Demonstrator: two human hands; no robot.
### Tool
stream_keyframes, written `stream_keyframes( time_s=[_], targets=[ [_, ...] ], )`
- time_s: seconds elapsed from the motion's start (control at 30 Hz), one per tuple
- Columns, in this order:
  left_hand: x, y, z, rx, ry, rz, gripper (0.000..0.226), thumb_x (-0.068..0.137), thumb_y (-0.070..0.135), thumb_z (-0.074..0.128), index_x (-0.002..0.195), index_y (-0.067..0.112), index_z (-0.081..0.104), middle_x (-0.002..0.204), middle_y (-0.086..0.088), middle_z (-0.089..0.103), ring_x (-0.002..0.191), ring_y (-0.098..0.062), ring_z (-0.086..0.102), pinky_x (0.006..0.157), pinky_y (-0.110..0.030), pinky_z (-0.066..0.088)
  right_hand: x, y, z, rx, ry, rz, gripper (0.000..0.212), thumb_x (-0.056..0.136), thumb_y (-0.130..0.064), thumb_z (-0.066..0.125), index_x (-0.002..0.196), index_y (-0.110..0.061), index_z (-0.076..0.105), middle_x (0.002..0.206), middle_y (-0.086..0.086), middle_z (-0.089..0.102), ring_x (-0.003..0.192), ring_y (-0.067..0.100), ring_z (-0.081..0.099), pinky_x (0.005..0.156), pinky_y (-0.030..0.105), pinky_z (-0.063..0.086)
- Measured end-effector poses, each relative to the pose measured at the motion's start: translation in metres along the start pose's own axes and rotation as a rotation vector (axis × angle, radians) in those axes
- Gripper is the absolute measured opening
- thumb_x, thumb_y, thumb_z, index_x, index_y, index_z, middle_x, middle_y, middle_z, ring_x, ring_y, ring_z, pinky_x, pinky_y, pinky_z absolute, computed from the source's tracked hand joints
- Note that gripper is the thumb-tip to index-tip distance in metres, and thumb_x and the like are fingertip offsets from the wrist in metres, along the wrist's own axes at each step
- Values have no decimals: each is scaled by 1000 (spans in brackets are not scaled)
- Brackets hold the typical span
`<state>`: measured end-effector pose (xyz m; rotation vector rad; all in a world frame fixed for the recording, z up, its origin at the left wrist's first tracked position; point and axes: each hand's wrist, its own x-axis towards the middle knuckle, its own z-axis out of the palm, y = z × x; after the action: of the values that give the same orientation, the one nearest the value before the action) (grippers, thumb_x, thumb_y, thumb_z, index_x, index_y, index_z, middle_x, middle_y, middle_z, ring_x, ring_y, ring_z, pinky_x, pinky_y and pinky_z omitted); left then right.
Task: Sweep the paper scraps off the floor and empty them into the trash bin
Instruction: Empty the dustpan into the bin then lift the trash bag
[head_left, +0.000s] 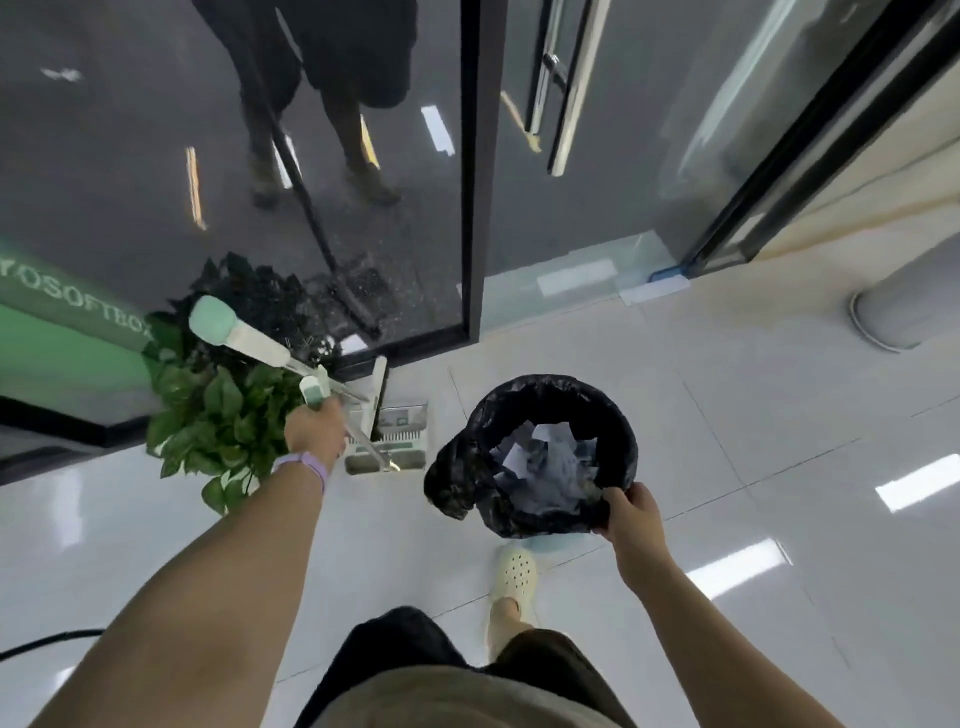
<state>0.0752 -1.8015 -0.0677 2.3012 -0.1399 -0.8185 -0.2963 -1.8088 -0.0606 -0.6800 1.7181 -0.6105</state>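
My left hand (316, 427) grips the thin handle of the dustpan (387, 440), which stands on the floor by the glass wall. The broom (239, 332), with its mint-green grip, leans alongside it, its black head (379, 395) just above the dustpan. My right hand (631, 512) holds the near rim of the trash bin (613, 415), which is lined with a black bag. White and bluish paper scraps (540, 457) lie inside the bin. The bin sits to the right of the dustpan, above my foot in a cream clog (513, 574).
A leafy green potted plant (218, 415) stands left of the dustpan against the glass wall (208, 156). A black door frame (475, 171) and glass door with metal handles (566, 88) lie ahead. A grey round column base (904, 301) sits at right. White glossy tiles cover the floor.
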Motion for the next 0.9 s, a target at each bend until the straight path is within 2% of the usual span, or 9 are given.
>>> stream_keyframes(
  time_s=[0.1,0.2,0.33,0.4,0.5,0.57,0.67,0.8,0.9],
  targets=[
    [14,10,18,1,40,-21,45,93,38,56,98,-5,66,93,-22,68,83,-37,65,66,-39,49,36,-18,4,-43,-13,21,10,98,-4,46,102,-7,54,104,16,62,89,29,61,76,46,56],
    [33,26,28,-26,65,-22,40,88,41,59,82,2,62,81,-18,64,78,-39,66,64,-41,50,62,-32,16,-50,-24,60,13,99,-2,44,106,-6,54,102,14,63,89,30,62,75,44,58],
    [49,48,25,-114,176,-86,59,80,56,51,91,0,68,85,-16,70,84,-39,67,69,-41,53,91,-44,46,-74,-29,114,10,96,-4,46,98,-7,55,106,22,62,89,30,60,77,46,56],
    [41,56,19,-193,294,-132,56,92,55,48,99,3,66,93,-9,67,89,-30,61,77,-35,44,102,-54,66,-63,-37,135,10,95,-5,46,100,-7,55,110,23,62,95,33,61,81,47,57],
    [26,34,19,-610,519,-467,61,99,60,39,128,11,62,126,-6,63,117,-25,57,97,-29,39,112,-69,95,-68,-67,146,20,96,-6,46,114,-3,54,109,16,61,98,32,62,67,35,55],
    [23,12,20,-1040,491,-728,68,94,71,34,136,20,54,139,-2,57,126,-21,55,101,-30,43,118,-77,115,-75,-88,141,22,97,-6,45,118,-5,52,109,13,61,99,30,62,65,32,54],
    [19,-12,31,-1395,458,-933,69,89,76,30,109,17,59,98,-2,64,85,-17,61,66,-23,48,125,-86,137,-70,-142,121,24,98,-5,43,119,-12,52,107,6,62,98,25,62,65,30,54],
    [14,-25,62,-1127,204,-943,50,101,45,30,78,9,57,77,-2,58,64,-16,51,58,-25,45,140,-90,147,-33,-155,125,22,99,-5,46,118,-14,54,106,4,64,97,23,64,67,30,55],
    [28,-28,99,-684,-92,-875,35,104,32,39,89,6,57,87,-9,62,70,-22,54,63,-32,47,165,-90,148,1,-150,162,17,99,-5,49,104,-19,57,104,4,65,96,23,66,68,31,56]
  ],
)
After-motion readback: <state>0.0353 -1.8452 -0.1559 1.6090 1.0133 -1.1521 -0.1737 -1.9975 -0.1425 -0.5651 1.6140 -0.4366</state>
